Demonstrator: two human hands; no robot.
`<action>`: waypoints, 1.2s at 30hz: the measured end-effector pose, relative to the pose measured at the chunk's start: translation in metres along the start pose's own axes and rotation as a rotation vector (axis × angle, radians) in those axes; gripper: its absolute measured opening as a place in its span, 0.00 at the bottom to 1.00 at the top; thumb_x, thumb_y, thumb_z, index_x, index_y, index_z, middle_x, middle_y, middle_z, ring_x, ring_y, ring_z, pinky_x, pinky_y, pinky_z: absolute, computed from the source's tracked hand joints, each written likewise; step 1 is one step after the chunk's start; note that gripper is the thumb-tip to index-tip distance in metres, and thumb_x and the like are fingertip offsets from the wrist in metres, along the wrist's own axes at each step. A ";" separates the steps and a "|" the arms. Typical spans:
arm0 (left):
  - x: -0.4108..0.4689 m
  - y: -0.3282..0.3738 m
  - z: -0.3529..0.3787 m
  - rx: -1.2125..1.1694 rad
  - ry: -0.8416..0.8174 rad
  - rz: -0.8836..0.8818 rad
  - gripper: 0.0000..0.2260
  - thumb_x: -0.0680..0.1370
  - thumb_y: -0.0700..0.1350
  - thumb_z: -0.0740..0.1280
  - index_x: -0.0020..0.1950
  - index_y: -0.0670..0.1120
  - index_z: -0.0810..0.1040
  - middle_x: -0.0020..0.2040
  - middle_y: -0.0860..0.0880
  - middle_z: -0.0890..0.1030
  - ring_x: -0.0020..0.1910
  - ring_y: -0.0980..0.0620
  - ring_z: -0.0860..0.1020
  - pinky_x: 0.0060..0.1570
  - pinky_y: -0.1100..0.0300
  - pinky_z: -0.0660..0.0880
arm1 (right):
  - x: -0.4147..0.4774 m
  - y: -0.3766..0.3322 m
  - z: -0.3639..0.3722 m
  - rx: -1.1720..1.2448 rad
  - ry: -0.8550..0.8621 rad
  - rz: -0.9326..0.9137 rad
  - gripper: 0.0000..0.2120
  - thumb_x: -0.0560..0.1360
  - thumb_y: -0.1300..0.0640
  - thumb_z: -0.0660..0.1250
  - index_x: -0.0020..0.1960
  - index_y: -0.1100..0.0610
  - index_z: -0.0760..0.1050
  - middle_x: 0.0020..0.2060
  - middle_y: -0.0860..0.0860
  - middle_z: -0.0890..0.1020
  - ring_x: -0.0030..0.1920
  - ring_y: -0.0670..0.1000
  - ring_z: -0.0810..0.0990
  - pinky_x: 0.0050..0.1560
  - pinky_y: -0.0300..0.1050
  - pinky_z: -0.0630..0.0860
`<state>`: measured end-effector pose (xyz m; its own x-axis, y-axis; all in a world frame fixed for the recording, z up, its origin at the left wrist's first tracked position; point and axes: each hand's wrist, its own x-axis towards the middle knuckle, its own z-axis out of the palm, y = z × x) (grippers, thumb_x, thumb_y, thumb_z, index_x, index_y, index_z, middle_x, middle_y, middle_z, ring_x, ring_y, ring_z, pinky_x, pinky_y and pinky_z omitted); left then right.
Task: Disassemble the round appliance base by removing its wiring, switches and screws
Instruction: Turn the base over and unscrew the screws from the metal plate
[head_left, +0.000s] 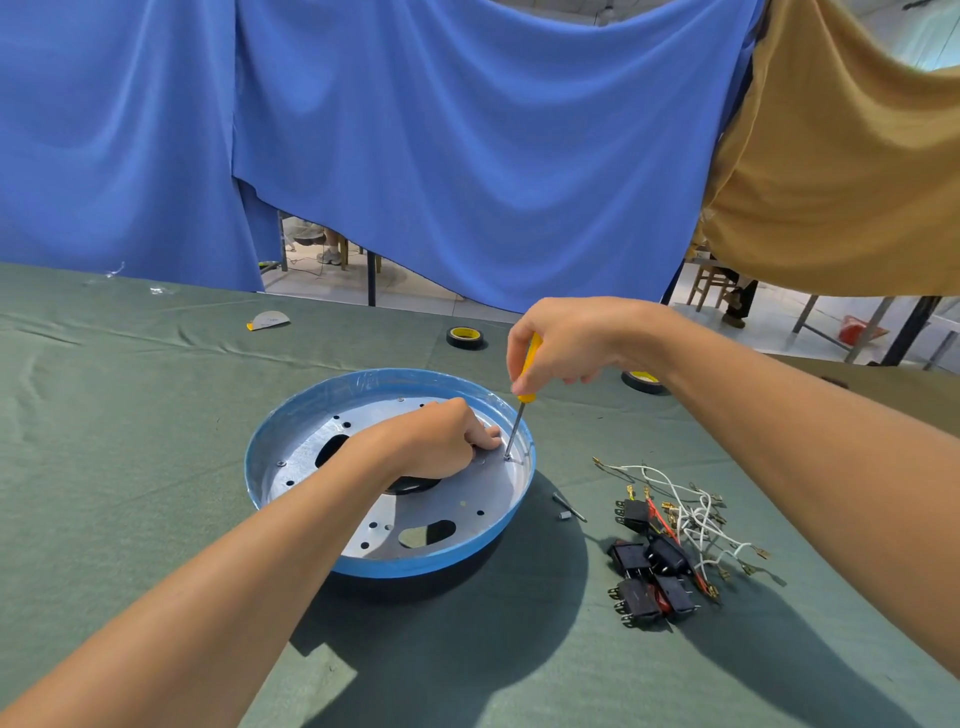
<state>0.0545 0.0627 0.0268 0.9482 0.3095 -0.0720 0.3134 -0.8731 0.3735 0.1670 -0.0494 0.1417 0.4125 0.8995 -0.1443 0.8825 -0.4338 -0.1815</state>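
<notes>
Right hand (566, 343) wraps the yellow screwdriver (525, 382), tip planted on a screw (507, 458) near the right rim of the round base (291, 415) on the green table. Left hand (436, 441) braces inside, fingers curled; holding anything? Can't tell. Switches (649, 577) and wires (691, 512) already lie out beside it, so screws look like the last job.

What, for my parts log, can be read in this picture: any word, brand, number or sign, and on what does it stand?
Nothing reads legibly.
Tape roll: dark print on yellow core, too small.
Second tape roll: yellow core, partly hidden, print blurred.
Paper piece: faint marks, too blurred.
Appliance base: scrawl on blue rim, illegible.
Switches: no marking visible.
</notes>
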 end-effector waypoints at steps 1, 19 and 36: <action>0.000 0.000 0.000 -0.001 0.003 0.001 0.21 0.82 0.37 0.56 0.68 0.56 0.76 0.71 0.57 0.73 0.70 0.49 0.70 0.68 0.50 0.68 | 0.001 0.000 0.001 -0.066 0.018 0.014 0.15 0.73 0.42 0.68 0.39 0.53 0.80 0.31 0.48 0.79 0.31 0.48 0.75 0.30 0.38 0.71; -0.003 0.003 0.000 0.004 -0.003 0.006 0.20 0.82 0.37 0.57 0.70 0.54 0.75 0.71 0.54 0.72 0.70 0.48 0.70 0.68 0.50 0.68 | 0.000 -0.005 0.003 -0.263 0.094 0.035 0.27 0.78 0.39 0.59 0.30 0.57 0.76 0.24 0.50 0.75 0.28 0.51 0.74 0.27 0.39 0.67; -0.002 0.003 0.000 0.007 -0.006 -0.011 0.21 0.82 0.37 0.56 0.70 0.55 0.75 0.71 0.55 0.73 0.68 0.47 0.71 0.66 0.50 0.70 | -0.004 -0.005 0.005 -0.185 0.111 -0.006 0.14 0.74 0.48 0.68 0.41 0.59 0.81 0.34 0.53 0.82 0.38 0.54 0.79 0.30 0.40 0.69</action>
<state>0.0533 0.0597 0.0281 0.9450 0.3168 -0.0815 0.3240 -0.8722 0.3664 0.1598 -0.0508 0.1380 0.4203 0.9068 -0.0342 0.9073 -0.4205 0.0013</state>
